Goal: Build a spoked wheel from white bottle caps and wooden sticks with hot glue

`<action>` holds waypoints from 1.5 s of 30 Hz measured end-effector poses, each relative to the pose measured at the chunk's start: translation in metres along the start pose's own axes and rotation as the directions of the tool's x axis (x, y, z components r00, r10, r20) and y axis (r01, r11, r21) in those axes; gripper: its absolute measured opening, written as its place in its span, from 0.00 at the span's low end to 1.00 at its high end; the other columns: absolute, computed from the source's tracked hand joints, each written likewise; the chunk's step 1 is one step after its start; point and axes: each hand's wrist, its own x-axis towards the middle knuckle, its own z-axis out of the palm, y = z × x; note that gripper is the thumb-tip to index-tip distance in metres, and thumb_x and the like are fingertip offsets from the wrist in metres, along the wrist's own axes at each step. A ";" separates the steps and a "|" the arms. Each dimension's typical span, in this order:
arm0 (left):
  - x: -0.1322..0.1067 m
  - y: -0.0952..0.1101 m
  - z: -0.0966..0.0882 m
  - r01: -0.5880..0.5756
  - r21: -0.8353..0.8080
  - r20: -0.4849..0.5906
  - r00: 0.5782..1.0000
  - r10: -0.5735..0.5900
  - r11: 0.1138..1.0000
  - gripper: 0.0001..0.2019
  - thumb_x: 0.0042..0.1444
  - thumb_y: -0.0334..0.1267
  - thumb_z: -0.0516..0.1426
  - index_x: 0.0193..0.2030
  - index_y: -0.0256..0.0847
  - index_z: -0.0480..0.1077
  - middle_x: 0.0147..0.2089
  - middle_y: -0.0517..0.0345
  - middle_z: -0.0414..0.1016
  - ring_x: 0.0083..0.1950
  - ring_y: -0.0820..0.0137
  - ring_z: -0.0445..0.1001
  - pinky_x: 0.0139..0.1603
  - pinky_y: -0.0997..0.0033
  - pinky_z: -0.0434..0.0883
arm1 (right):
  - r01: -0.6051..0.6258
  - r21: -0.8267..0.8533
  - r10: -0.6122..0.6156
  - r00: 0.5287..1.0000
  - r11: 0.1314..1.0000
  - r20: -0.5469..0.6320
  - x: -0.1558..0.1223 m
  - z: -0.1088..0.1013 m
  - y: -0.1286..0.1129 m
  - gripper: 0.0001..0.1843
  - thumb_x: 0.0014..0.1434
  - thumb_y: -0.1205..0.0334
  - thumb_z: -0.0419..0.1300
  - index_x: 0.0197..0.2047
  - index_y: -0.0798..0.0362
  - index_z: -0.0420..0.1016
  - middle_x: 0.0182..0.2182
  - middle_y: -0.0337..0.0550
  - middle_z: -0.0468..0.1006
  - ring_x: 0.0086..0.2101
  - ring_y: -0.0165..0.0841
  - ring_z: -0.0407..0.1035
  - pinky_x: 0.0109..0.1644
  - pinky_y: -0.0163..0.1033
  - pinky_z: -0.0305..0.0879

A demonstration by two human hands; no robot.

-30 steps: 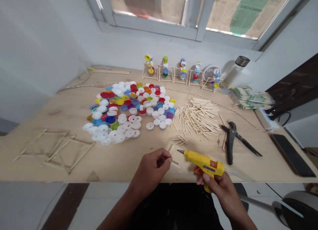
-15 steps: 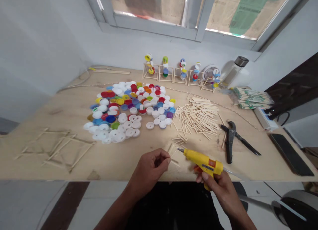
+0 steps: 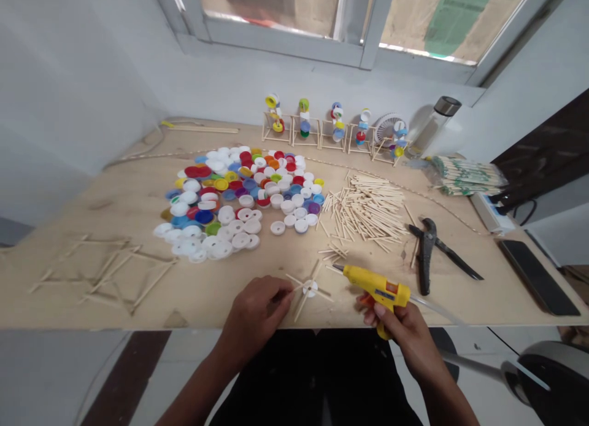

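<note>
- While the right hand (image 3: pixel 398 328) is wrapped around the handle of the yellow glue gun (image 3: pixel 377 286), the nozzle (image 3: pixel 338 268) points left, toward the sticks.
- Position of stick star: on the worktop (image 3: pixel 115 199) near its front edge, between the two hands; the sticks radiate around a white disc (image 3: pixel 310 289).
- Nearer hand: the left hand (image 3: pixel 260 306), immediately left of the star. Thumb and forefinger are close together at the end of one stick; whether they pinch it cannot be told.
- Gun axis: slanting from the nozzle at far left to the glue rod (image 3: pixel 437 308) at near right.
- Governing relation: the nozzle is right of the disc and slightly farther from the person, near the tip of the far stick but apart from the disc.
- Beyond the star: a small stick pile (image 3: pixel 335 252).
</note>
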 end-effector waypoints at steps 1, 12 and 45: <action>-0.001 -0.002 0.001 -0.044 0.036 -0.015 0.999 0.045 0.998 0.09 0.56 0.42 0.52 0.32 0.43 0.72 0.28 0.59 0.76 0.32 0.69 0.72 0.36 0.70 0.68 | 0.002 -0.002 -0.002 1.000 1.000 -0.004 0.000 0.000 0.000 0.24 0.55 0.42 0.59 0.25 0.56 0.76 0.32 0.50 0.78 0.32 0.36 0.68 0.35 0.37 0.61; -0.006 -0.008 0.004 -0.157 0.122 -0.058 0.985 0.165 0.980 0.07 0.58 0.38 0.52 0.31 0.41 0.69 0.26 0.59 0.72 0.30 0.69 0.69 0.35 0.68 0.66 | -0.026 0.029 0.026 1.000 0.999 -0.017 0.001 0.001 -0.004 0.24 0.53 0.41 0.61 0.25 0.56 0.76 0.26 0.46 0.76 0.27 0.32 0.66 0.31 0.35 0.61; -0.007 -0.006 0.007 -0.189 0.173 -0.036 0.980 0.198 0.967 0.08 0.58 0.37 0.52 0.30 0.42 0.68 0.26 0.59 0.72 0.31 0.69 0.69 0.37 0.67 0.65 | -0.017 0.013 0.017 1.000 1.000 -0.017 0.002 0.001 -0.004 0.25 0.53 0.40 0.60 0.23 0.56 0.75 0.27 0.47 0.77 0.28 0.33 0.67 0.32 0.35 0.63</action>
